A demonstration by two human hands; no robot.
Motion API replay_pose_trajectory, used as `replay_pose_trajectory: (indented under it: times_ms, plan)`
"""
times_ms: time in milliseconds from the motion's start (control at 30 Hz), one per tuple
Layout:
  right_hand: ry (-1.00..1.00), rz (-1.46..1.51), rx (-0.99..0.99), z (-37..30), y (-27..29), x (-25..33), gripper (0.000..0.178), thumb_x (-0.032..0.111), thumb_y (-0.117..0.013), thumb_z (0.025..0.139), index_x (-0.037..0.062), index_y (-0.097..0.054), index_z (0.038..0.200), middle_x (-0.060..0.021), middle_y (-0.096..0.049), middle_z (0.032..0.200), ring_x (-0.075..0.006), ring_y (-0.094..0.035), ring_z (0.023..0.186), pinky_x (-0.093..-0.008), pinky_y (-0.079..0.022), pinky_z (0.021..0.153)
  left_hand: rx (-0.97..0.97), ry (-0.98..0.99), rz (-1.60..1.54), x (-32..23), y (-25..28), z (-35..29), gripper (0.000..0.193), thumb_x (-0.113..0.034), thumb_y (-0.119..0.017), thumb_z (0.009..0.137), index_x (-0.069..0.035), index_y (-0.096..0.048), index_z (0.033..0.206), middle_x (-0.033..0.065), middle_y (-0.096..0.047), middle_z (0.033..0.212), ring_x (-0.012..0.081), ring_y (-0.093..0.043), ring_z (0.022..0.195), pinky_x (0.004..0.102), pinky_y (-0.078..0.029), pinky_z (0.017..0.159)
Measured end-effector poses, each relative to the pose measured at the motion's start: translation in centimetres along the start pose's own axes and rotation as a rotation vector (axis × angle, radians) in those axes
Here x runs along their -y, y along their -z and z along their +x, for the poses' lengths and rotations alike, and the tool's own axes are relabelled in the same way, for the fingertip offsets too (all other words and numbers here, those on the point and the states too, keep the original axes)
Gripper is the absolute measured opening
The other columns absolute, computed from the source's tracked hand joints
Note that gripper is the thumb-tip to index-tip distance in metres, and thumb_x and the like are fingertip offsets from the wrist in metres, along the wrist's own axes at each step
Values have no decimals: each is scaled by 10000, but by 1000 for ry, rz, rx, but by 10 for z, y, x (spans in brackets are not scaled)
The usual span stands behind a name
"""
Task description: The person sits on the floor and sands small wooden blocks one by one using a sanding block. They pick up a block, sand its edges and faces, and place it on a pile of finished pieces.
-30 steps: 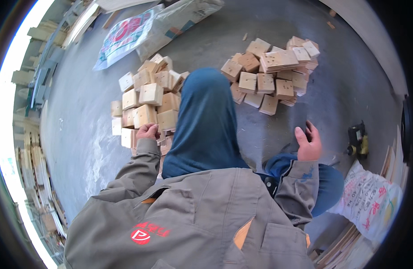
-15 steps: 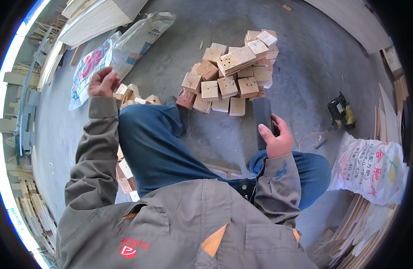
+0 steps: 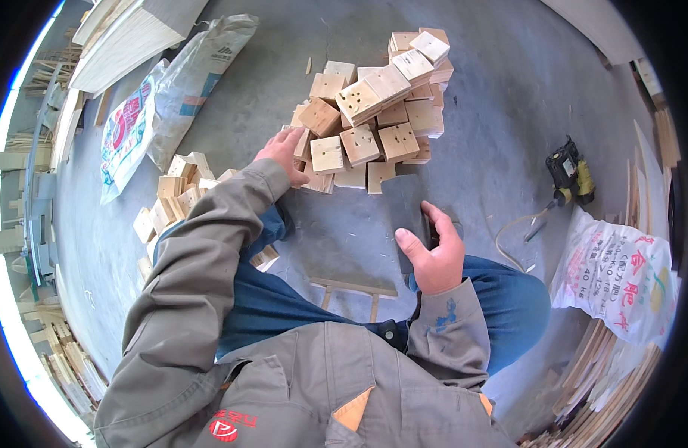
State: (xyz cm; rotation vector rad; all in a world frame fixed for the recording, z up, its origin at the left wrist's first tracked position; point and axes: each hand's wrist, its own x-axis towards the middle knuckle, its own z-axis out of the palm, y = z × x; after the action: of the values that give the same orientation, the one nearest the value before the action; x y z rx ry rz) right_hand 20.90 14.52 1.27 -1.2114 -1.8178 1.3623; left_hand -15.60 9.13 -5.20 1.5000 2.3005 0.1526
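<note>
At the near left edge of a pile of pale wooden blocks [image 3: 360, 144], my left hand [image 3: 279, 155] reaches in with thumb and fingers spread. It covers the end block there, and whether it has closed on that block is hard to see. Several blocks have small dark holes or knots in their faces. Between thumb and fingers, my right hand [image 3: 438, 257] grips a dark grey sanding block [image 3: 405, 209], held upright close to the near side of the pile, above my right thigh.
More wooden blocks [image 3: 172, 187] lie by my left leg. A low wooden frame [image 3: 351, 287] is between my legs. To the right are a black and yellow-green power tool [image 3: 569, 175] with a hose and a white sack [image 3: 616, 276]. Another sack [image 3: 202, 89] lies far left.
My left hand has swung right, from above the left sack to the pile, its fingers opening. My right hand has shifted slightly left and nearer with the sanding block. The view has shifted somewhat.
</note>
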Motion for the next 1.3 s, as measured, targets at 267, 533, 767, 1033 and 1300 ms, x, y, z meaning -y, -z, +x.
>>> replay_pose_trajectory:
  times_ms: [267, 533, 767, 1033, 1300]
  plan:
    - [-99, 1, 44, 11, 6, 5, 685, 271, -847, 800, -79, -585, 1328, -247, -646, 1248, -351, -638, 1140, -407, -500, 996, 172, 96, 120, -13, -72, 42, 1139, -238, -907, 637, -96, -306, 1594, 132, -382, 1609, 356, -375, 1471, 472, -381, 1184]
    - [-157, 54, 76, 16, 13, 6, 673, 237, -841, 804, -79, -574, 1334, -238, -640, 1261, -326, -642, 1134, -394, -502, 991, 36, 33, 205, 8, -116, 70, 995, -220, -862, 648, -60, -406, 1518, 165, -491, 1487, 364, -440, 1402, 459, -406, 1146]
    - [-109, 52, 34, 11, 13, 10, 654, 237, -831, 805, -74, -583, 1324, -238, -648, 1238, -336, -648, 1120, -396, -507, 981, 175, 136, 195, -17, -83, 58, 794, -433, -858, 637, -24, -599, 1267, 177, -609, 1276, 358, -593, 1181, 459, -486, 1021]
    - [-40, 8, -5, -2, 11, 17, 685, 297, -825, 799, -55, -591, 1338, -258, -636, 1251, -366, -637, 1151, -412, -501, 1008, 616, 900, -1164, 7, -95, -5, 796, -403, -837, 748, 24, -567, 1364, 193, -666, 1274, 357, -676, 1117, 492, -534, 986]
    - [38, 41, -93, -12, 10, -14, 643, 284, -822, 830, -60, -603, 1328, -259, -662, 1266, -354, -644, 1185, -410, -498, 1032, 533, 442, -1895, -80, -68, -98, 728, -311, -805, 850, -61, -497, 1461, 165, -621, 1400, 364, -614, 1266, 552, -459, 1088]
